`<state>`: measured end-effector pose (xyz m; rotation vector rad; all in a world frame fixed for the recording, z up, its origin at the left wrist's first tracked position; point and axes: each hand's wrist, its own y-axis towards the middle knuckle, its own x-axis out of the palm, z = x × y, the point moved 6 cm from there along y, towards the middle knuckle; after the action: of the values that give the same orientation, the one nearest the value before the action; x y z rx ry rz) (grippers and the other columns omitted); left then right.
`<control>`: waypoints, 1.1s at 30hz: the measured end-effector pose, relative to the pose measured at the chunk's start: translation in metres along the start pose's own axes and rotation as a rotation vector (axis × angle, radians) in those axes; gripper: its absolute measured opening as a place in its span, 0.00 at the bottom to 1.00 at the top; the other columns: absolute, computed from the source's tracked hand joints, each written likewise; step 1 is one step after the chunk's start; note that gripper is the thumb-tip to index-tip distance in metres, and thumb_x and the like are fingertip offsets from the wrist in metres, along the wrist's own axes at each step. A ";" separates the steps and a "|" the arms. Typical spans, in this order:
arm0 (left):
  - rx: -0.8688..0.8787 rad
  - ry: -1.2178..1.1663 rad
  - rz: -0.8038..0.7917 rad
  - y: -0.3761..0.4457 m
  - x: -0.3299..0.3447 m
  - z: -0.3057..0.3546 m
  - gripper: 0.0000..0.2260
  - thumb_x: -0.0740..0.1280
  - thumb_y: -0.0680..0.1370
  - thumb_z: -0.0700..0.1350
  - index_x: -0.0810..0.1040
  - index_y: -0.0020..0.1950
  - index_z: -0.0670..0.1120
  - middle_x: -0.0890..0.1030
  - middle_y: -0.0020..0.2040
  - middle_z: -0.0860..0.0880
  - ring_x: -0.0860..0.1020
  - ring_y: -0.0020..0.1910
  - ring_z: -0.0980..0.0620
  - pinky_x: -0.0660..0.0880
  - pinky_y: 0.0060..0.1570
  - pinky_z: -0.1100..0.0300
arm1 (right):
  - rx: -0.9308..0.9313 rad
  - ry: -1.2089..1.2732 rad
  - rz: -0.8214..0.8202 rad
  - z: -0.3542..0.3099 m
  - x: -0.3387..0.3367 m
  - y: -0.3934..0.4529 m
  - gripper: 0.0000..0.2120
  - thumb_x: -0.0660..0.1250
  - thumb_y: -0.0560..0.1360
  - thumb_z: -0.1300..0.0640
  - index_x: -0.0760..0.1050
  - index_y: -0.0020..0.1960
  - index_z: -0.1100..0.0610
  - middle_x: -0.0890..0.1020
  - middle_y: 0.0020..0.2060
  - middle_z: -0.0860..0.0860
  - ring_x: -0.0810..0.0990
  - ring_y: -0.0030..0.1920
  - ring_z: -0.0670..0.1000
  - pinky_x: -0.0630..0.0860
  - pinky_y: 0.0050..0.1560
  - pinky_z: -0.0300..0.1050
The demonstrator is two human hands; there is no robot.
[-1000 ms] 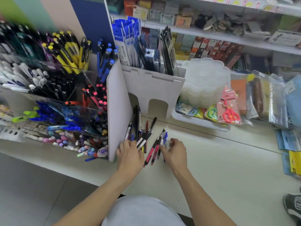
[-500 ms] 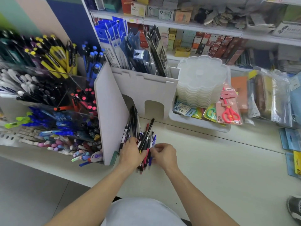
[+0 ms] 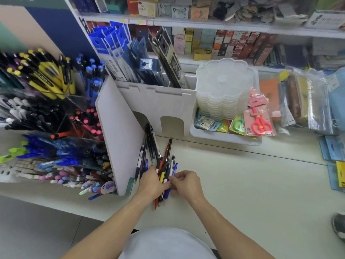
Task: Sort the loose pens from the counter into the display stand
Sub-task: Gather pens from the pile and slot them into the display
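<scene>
While a mixed bundle of pens (image 3: 164, 176) is gathered on the bench (image 3: 242, 184), it is held in the curled grip of the left hand (image 3: 152, 184), and the near part of the bundle is pinched by the fingertips of the right hand (image 3: 186, 182). More pens (image 3: 149, 146) are left loose just beyond, against the white side panel (image 3: 119, 131). The long axis of the bundle is seen to run away from the body, tips towards the shelves. The display stand (image 3: 56, 113) lies to the left of both hands, beyond that panel, so the left hand is judged the nearer for the transfer. Little writing can be read: a "9" is made out on a small packet (image 3: 205, 123) in the tray (image 3: 224, 140); the print on the yellow pens (image 3: 44, 77) is too blurred.
</scene>
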<state>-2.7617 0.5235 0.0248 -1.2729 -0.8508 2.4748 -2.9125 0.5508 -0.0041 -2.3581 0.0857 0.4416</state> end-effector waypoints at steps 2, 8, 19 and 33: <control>-0.001 -0.009 -0.068 0.003 0.000 0.001 0.27 0.81 0.66 0.56 0.73 0.55 0.45 0.77 0.41 0.55 0.76 0.40 0.57 0.68 0.33 0.65 | 0.030 0.010 -0.002 0.001 0.001 0.001 0.07 0.75 0.74 0.52 0.81 0.40 0.53 0.87 0.38 0.52 0.86 0.38 0.50 0.79 0.36 0.36; -0.031 0.099 -0.240 0.008 0.004 0.010 0.23 0.79 0.64 0.57 0.74 0.47 0.46 0.80 0.44 0.49 0.79 0.45 0.49 0.78 0.46 0.55 | 0.129 0.204 -0.046 0.008 0.012 -0.002 0.06 0.74 0.73 0.55 0.81 0.40 0.56 0.87 0.37 0.54 0.87 0.41 0.57 0.84 0.49 0.58; 0.145 -0.127 -0.320 0.000 -0.005 0.038 0.10 0.72 0.70 0.49 0.79 0.46 0.46 0.80 0.36 0.50 0.79 0.36 0.52 0.78 0.42 0.54 | 0.101 0.632 -0.075 -0.014 -0.011 -0.027 0.09 0.73 0.77 0.62 0.82 0.50 0.69 0.85 0.48 0.67 0.86 0.46 0.63 0.85 0.49 0.56; 0.038 -0.775 -0.805 -0.041 0.010 0.057 0.08 0.71 0.77 0.36 0.75 0.53 0.37 0.77 0.38 0.42 0.80 0.37 0.45 0.80 0.45 0.50 | -0.290 0.501 -0.006 -0.064 -0.051 -0.032 0.44 0.81 0.68 0.62 0.63 0.77 0.46 0.74 0.69 0.43 0.82 0.59 0.41 0.80 0.56 0.42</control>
<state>-2.8161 0.5384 0.0682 0.1451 -1.1539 2.1980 -2.9357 0.5279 0.0775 -2.7041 0.2616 -0.1623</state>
